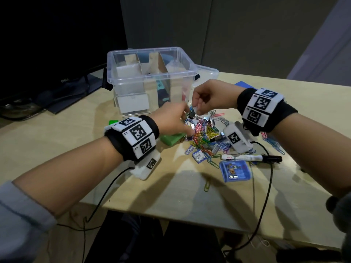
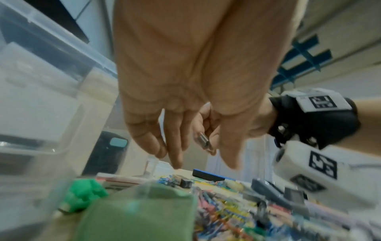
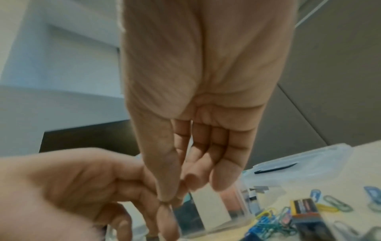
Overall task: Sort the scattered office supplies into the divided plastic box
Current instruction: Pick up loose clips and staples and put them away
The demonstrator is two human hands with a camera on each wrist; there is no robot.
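Here, paper clips (image 1: 203,137) litter a tan table (image 1: 57,133) by grey walls.

A light wooden table (image 1: 57,149) fills the middle of the head view. A clear divided plastic box (image 1: 150,80) stands at upper centre. Before it lies a heap of coloured paper clips (image 1: 203,137), a green block (image 1: 171,138) at its left. A black-capped marker (image 1: 252,158) and a blue packet (image 1: 235,170) lie lower right.
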